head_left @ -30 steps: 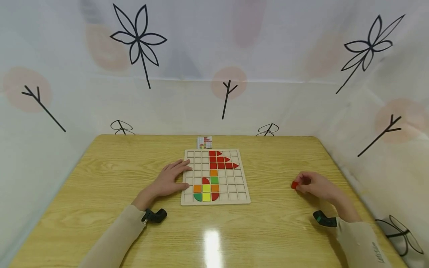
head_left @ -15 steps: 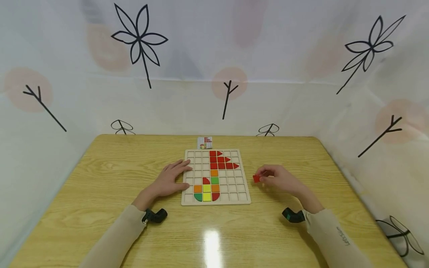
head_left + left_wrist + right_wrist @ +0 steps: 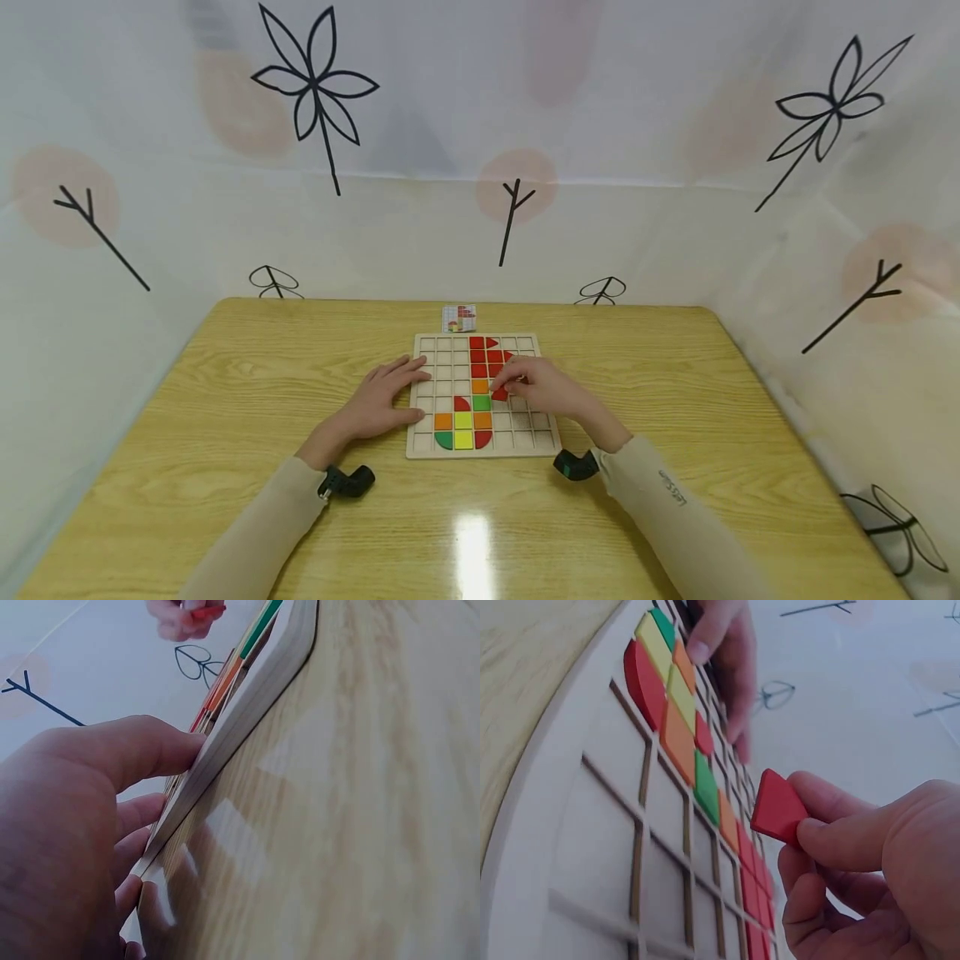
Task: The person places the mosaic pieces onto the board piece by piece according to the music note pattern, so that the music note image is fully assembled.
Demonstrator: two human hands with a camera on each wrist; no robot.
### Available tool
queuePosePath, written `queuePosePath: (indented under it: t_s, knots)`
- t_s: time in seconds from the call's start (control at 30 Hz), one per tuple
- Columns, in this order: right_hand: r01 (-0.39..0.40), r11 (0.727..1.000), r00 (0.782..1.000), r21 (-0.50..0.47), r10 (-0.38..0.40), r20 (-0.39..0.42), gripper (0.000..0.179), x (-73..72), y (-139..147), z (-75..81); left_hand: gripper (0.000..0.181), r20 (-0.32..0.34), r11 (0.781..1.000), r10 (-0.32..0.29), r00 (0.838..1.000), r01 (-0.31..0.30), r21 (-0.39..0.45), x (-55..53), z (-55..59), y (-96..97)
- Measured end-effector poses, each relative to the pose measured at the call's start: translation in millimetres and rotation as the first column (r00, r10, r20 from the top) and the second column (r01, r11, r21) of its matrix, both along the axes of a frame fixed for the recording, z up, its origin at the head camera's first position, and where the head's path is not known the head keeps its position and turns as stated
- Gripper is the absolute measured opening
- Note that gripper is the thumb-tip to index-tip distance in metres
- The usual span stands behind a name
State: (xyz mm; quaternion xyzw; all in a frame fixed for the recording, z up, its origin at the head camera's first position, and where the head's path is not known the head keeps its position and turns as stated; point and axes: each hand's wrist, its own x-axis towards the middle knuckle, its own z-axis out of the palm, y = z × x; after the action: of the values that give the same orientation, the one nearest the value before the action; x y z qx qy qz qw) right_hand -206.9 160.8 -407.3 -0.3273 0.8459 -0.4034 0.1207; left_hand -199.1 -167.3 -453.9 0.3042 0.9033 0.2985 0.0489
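My right hand (image 3: 547, 390) is over the right half of the wooden grid board (image 3: 442, 372). Between thumb and fingers it pinches a red tile (image 3: 778, 808), held above the grid with one pointed corner upward in the right wrist view. Near it on the board lie a green square tile (image 3: 482, 403) and an orange square tile (image 3: 480, 387). My left hand (image 3: 375, 404) rests along the board's left edge, fingers spread and thumb (image 3: 161, 752) against the rim. Rows of red tiles (image 3: 477, 357) fill cells at the top, partly hidden by the right hand.
Behind the board lies a small pattern card (image 3: 459, 318) printed with a coloured grid figure. Yellow tiles (image 3: 463, 429) sit low on the board among orange, green and red ones. A patterned cloth (image 3: 405, 233) hangs around the wooden table (image 3: 247, 383).
The right hand has carried the red tile leftward from the table's right side to over the board. The left hand has stayed on the board's left edge.
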Motion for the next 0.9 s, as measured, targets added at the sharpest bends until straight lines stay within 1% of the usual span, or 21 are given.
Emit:
queuePosePath:
  t_s: [0.07, 0.17, 0.4, 0.5, 0.63, 0.9]
  knots:
    - [-0.016, 1.0, 1.0, 0.006, 0.016, -0.02, 0.023, -2.4, -12.7, -3.2, 0.061, -0.002, 1.0, 0.002, 1.0, -0.002, -0.002, -0.3, -0.4, 0.0]
    - [-0.011, 1.0, 1.0, 0.014, 0.011, -0.022, 0.023, -4.8, -31.3, -7.8, 0.061, -0.007, 1.0, 0.006, 1.0, -0.006, -0.006, -0.7, -0.7, 0.1]
    - [0.021, 0.999, 0.999, 0.038, -0.02, -0.042, 0.022, -5.2, -64.3, -15.1, 0.061, -0.01, 1.0, 0.017, 1.0, -0.017, -0.013, -1.2, -1.7, 0.5]
    - [0.05, 0.997, 0.998, 0.057, -0.048, -0.04, 0.021, -4.3, -72.5, -17.2, 0.06, -0.01, 1.0, 0.015, 1.0, -0.015, -0.008, -1.3, -1.6, 0.6]
    - [0.078, 0.991, 0.996, 0.106, -0.072, -0.056, 0.019, -3.2, -79.8, -19.2, 0.06, -0.012, 1.0, 0.011, 1.0, -0.011, -0.007, -1.2, -1.5, 0.7]
    - [0.051, 0.99, 0.995, 0.131, -0.039, -0.096, 0.018, -0.7, -86.9, -19.4, 0.06, -0.006, 1.0, 0.009, 1.0, -0.009, -0.014, -0.4, -0.3, 0.9]
